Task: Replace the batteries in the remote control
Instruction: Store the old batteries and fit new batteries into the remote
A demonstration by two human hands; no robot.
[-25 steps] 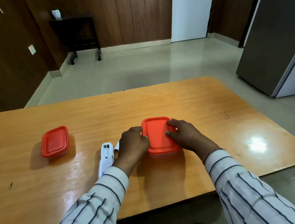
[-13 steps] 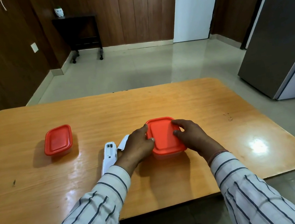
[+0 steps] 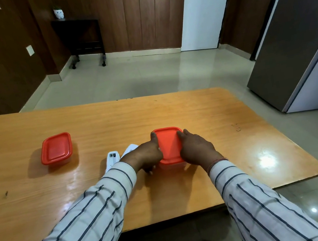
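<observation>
Head view, one entry: red-lidded box (image 3: 169,146) on worktop (image 3: 205,112), clasped from both sides. Left hand (image 3: 146,154) grip closed on its left edge; right hand (image 3: 195,148) grip closed on its right edge. Remote control (image 3: 111,159), white, battery bay open, lies just left of the left hand, long axis running away from the person; its cover (image 3: 130,148) beside it. Left hand nearer.
</observation>
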